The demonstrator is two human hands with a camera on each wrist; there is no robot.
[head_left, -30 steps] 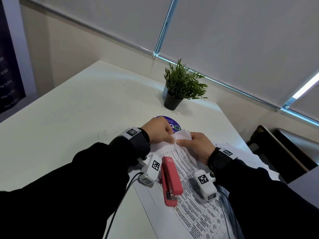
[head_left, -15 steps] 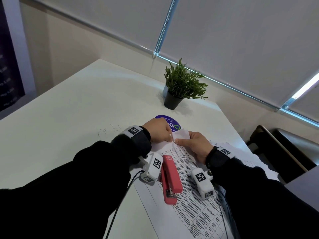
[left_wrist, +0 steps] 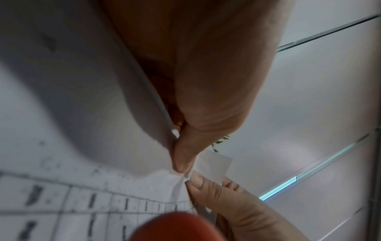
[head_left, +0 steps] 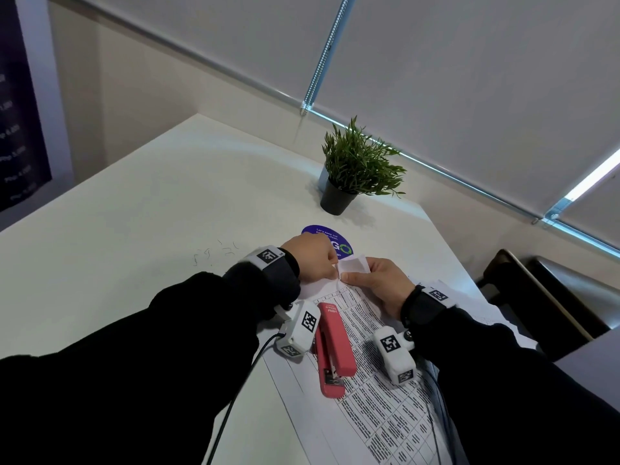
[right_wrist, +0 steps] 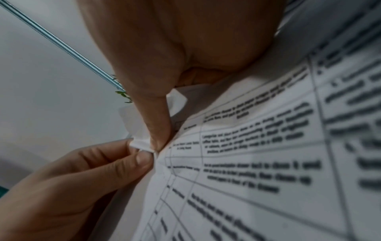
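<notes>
White printed paper, ruled into a grid of dark text, lies on the pale table straight in front of the person, and its far corner is where the two hands meet. The left hand pinches the sheet's edge between thumb and forefinger, with the other fingers curled in. The right hand pinches the same corner from the other side, and its thumb tip almost touches the left thumb tip. One small flap of that corner stands folded up off the table between them, blank side showing. The wrist views show folded layers there, but how many sheets are in the pinch cannot be told. One red stapler lies on the paper between the two forearms, just beside the left wrist. One potted plant in a black pot stands well beyond the hands. One round purple sticker sits just past the left hand and is partly hidden by it. More paper, a second pile, shows under the right forearm. A few thin marks lie left of the left wrist, too small to identify. Two white camera blocks are in view, one under the left wrist and one under the right.
</notes>
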